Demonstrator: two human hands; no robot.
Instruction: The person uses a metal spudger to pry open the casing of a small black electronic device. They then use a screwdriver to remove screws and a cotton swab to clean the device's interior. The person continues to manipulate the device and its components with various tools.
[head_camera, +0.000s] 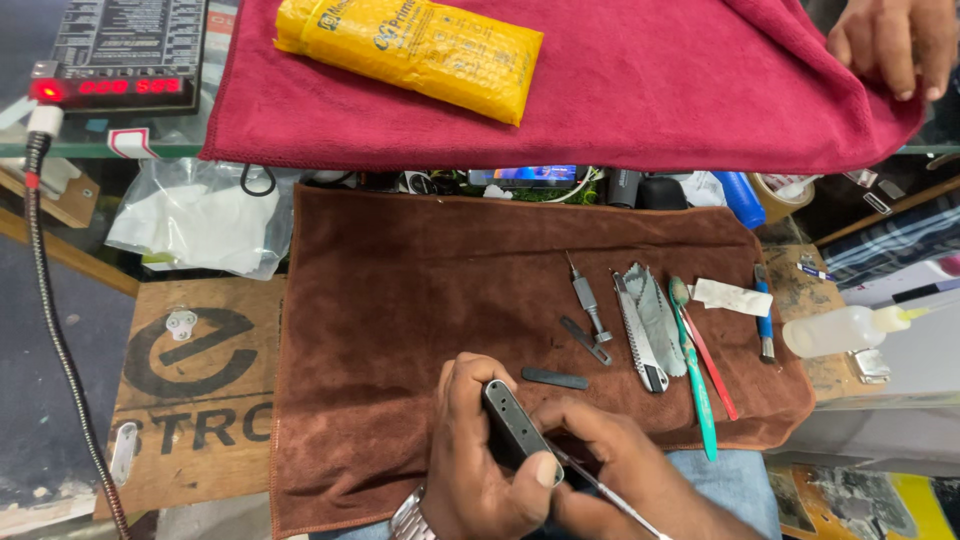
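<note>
My left hand (478, 450) grips a small dark rectangular device (514, 424), held on edge over the near part of a brown cloth (400, 290). My right hand (630, 475) holds a thin metal tool (600, 490) whose tip meets the lower end of the device. A short dark strip (554, 379) lies on the cloth just beyond my hands.
Tools lie in a row on the cloth's right: a screwdriver (588, 300), utility knife (638, 340), green toothbrush (692, 365), red stick (712, 362), brush (764, 315). A squeeze bottle (840, 330) stands at right. A yellow packet (412, 50) lies on a red cloth (640, 90); another person's hand (895, 40) rests there.
</note>
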